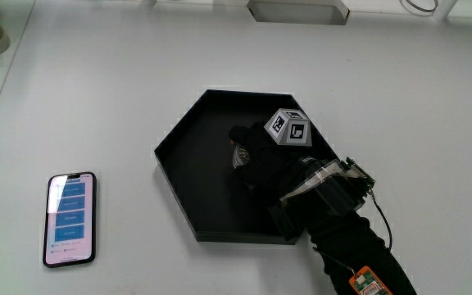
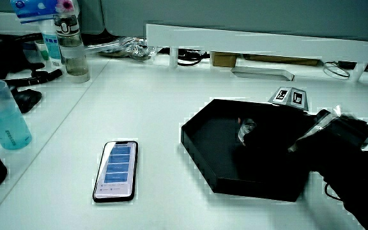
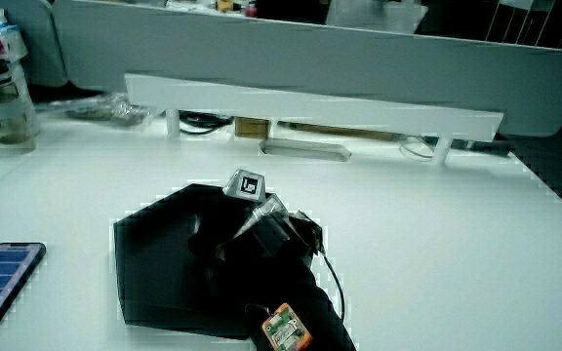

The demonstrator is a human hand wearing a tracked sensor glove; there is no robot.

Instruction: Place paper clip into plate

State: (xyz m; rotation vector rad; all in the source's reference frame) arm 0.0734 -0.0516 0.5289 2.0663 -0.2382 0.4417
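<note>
A black hexagonal plate (image 1: pixel 199 168) lies on the white table, also seen in both side views (image 2: pixel 209 137) (image 3: pixel 154 258). The gloved hand (image 1: pixel 244 147) reaches into it from the person's side, low over the plate's floor, with the patterned cube (image 1: pixel 289 127) on its back. Its fingers are curled around a small shiny paper clip (image 1: pixel 237 157), which glints at the fingertips in a side view (image 2: pixel 246 126). The forearm crosses the plate's rim nearest the person. In a side view the hand (image 3: pixel 218 239) hides the clip.
A smartphone (image 1: pixel 70 218) with a lit screen lies flat beside the plate, nearer the table's edge. A clear bottle (image 2: pixel 69 45) and a blue tumbler (image 2: pixel 5 115) stand farther off past the phone. A low white partition (image 2: pixel 248 38) runs along the table.
</note>
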